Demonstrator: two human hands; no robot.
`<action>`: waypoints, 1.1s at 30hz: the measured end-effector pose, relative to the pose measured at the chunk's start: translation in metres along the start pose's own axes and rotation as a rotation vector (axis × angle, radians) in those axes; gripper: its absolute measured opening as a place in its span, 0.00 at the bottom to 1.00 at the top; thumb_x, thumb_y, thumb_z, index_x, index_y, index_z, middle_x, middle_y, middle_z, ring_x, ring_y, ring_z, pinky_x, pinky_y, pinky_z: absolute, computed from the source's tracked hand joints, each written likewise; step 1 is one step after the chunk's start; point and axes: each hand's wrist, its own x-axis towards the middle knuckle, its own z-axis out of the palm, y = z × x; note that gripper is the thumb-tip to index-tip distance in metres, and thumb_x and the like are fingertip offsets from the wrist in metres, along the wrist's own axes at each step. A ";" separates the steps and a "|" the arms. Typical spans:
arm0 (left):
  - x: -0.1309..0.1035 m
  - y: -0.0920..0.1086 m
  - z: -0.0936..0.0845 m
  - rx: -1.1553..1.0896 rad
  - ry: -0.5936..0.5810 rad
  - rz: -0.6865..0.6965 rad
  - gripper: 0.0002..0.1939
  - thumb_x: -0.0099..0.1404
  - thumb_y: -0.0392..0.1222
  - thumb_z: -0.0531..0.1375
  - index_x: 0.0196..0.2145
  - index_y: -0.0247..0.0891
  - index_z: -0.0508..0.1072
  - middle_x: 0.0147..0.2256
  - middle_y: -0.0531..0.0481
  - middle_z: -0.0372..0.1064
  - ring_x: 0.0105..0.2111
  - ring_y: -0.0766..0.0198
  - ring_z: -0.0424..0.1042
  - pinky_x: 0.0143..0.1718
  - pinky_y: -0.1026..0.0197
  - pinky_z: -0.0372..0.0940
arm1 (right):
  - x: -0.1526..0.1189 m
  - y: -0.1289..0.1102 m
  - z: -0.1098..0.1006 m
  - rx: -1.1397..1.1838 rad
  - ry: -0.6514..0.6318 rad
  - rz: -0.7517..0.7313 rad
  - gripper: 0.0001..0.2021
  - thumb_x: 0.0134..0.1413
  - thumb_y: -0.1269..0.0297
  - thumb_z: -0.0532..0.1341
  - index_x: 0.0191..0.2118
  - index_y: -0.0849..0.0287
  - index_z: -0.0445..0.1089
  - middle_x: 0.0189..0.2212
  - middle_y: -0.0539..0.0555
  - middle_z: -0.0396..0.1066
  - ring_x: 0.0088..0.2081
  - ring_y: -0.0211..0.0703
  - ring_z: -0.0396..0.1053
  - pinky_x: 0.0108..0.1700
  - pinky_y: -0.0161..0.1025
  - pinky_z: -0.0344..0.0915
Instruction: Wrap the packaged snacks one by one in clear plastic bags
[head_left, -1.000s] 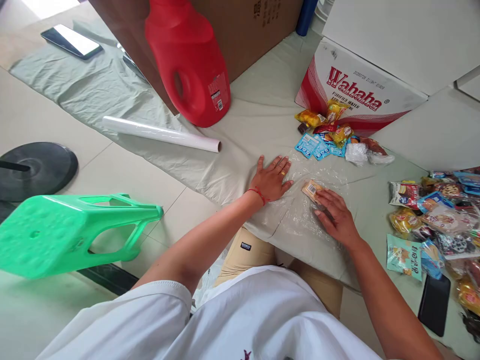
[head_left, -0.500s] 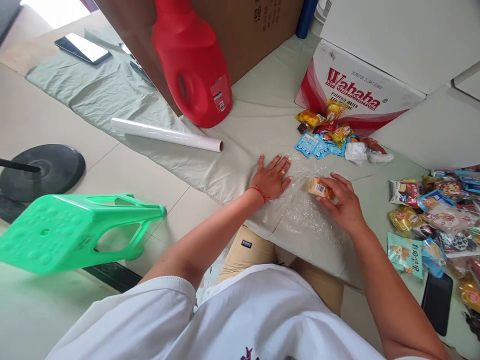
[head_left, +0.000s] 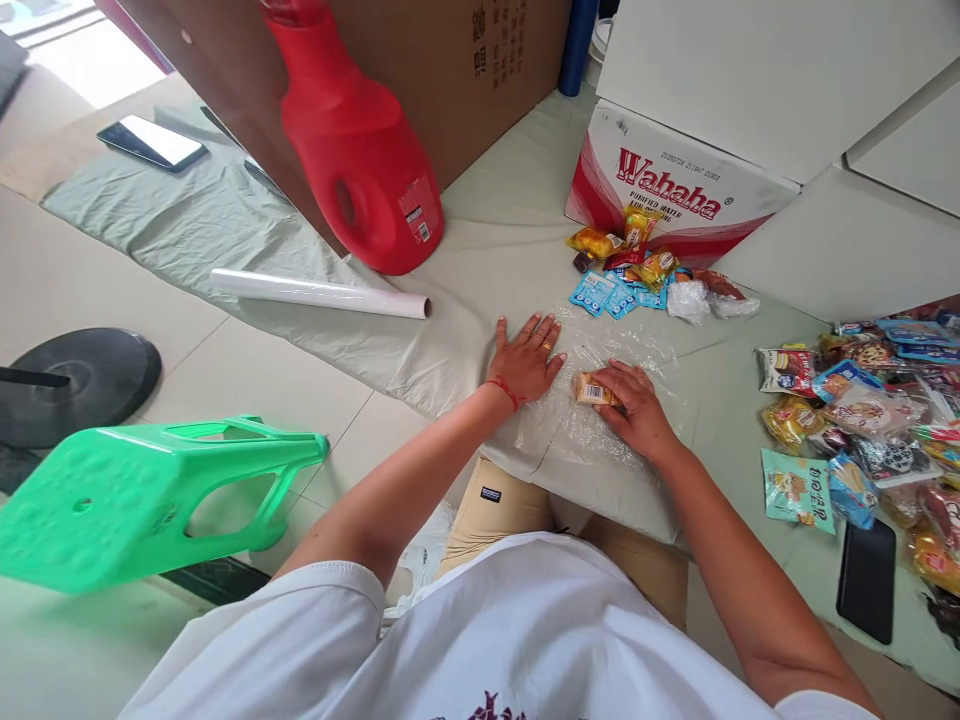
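Note:
A sheet of clear plastic film (head_left: pixel 559 425) lies spread on the cloth-covered surface in front of me. My left hand (head_left: pixel 527 360) rests flat on the film's left side, fingers spread, with nothing in it. To its right, my right hand (head_left: pixel 637 408) has its fingers closed around a small packaged snack (head_left: pixel 590 390) with a barcode label facing up. The snack is low over the film; whether it touches the film I cannot tell. My right fingers cover its right end.
A film roll (head_left: pixel 322 293) and a red jug (head_left: pixel 367 160) are at the left. Snack packets (head_left: pixel 619 292) sit before the Wahaha carton (head_left: pixel 675 185). More snacks (head_left: pixel 862 410) and a phone (head_left: pixel 866 580) lie at right. A green stool (head_left: pixel 150 490) stands on the floor.
My right hand has brought the packaged snack leftward, closer to my left hand. The left hand stays flat on the film. The whole view has shifted slightly.

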 end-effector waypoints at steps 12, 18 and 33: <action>-0.011 -0.016 -0.011 -0.167 0.250 0.108 0.29 0.75 0.47 0.52 0.71 0.42 0.61 0.75 0.41 0.45 0.76 0.46 0.44 0.73 0.30 0.34 | -0.050 -0.033 -0.058 0.050 0.190 -0.017 0.13 0.68 0.62 0.62 0.55 0.48 0.74 0.48 0.56 0.77 0.57 0.53 0.71 0.58 0.54 0.70; -0.058 -0.023 -0.019 -0.261 0.215 0.707 0.24 0.73 0.39 0.55 0.64 0.48 0.68 0.65 0.44 0.69 0.71 0.53 0.60 0.75 0.38 0.41 | -0.119 -0.038 -0.040 -0.066 0.034 0.010 0.23 0.64 0.59 0.67 0.62 0.50 0.69 0.57 0.60 0.72 0.59 0.58 0.67 0.59 0.60 0.70; -0.070 -0.047 -0.017 -0.580 -0.032 0.501 0.12 0.74 0.46 0.56 0.42 0.39 0.77 0.54 0.36 0.76 0.60 0.49 0.72 0.61 0.46 0.69 | -0.041 -0.010 -0.093 0.256 0.034 0.323 0.10 0.67 0.54 0.61 0.42 0.53 0.76 0.35 0.52 0.75 0.35 0.42 0.71 0.39 0.40 0.68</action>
